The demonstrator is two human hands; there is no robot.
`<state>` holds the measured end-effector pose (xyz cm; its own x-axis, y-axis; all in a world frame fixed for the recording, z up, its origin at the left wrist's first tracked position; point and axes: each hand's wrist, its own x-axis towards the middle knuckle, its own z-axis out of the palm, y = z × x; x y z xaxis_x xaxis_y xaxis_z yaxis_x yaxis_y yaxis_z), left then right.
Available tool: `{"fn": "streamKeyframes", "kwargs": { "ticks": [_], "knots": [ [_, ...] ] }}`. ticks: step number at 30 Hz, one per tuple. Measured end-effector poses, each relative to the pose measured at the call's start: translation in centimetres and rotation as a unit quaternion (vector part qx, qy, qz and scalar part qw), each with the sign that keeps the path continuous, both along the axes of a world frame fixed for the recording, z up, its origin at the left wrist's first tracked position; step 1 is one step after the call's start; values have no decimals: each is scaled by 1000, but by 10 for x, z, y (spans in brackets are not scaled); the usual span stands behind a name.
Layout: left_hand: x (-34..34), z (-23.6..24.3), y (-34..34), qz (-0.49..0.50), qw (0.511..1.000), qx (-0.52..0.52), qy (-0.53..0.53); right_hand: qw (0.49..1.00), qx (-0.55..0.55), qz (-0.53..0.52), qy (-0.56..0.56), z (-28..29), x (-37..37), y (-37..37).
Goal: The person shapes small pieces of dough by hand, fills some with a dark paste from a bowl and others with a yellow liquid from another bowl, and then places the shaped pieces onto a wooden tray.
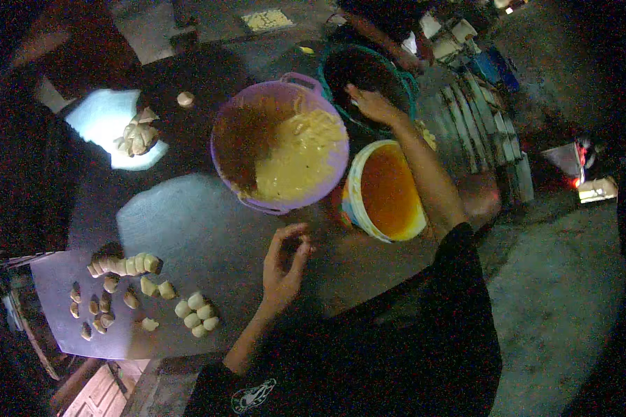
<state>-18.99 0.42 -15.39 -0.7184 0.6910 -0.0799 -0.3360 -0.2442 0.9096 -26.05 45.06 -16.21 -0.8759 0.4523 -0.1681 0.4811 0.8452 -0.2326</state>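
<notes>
My left hand (285, 267) hovers over the table just in front of a purple basin (217, 142). Its fingers are loosely curled, with a gap between thumb and forefinger, and nothing shows in it. Soft yellow dough or batter (302, 156) fills the basin's right side. My right arm reaches across a white bucket (355, 191) of orange liquid (391, 191). Over a dark tub with a teal rim (412, 97), my right hand (375, 105) has its fingers stretched out. A small pale patch shows by its fingertips, too dim to make out.
On the metal table (181, 208), rounded dough pieces (197, 314), a row of cut dough (129, 264) and small scattered pieces lie to the left. Folded pieces (138, 135) rest on a bright sheet (97, 115). Another person's arm (386, 42) is beyond the tub. Stacked slatted trays (476, 121) stand right.
</notes>
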Motion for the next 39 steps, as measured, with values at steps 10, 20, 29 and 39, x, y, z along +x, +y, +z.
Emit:
{"fn": "streamKeyframes", "kwargs": {
  "ticks": [10, 20, 29, 39],
  "knots": [
    [-44, -17, -30, 13, 998, -61, -32, 973, -213, -90, -23, 13, -5, -28],
    [-16, 47, -13, 42, 981, 52, -180, 659, -685, -57, 306, 106, 86, -278],
    [47, 70, -18, 15, 908, 84, -411, 720, -615, 63, 316, 81, 205, -291],
    [113, 98, -18, 37, 997, -29, 60, 802, -403, 145, 416, 118, 260, -312]
  ]
}}
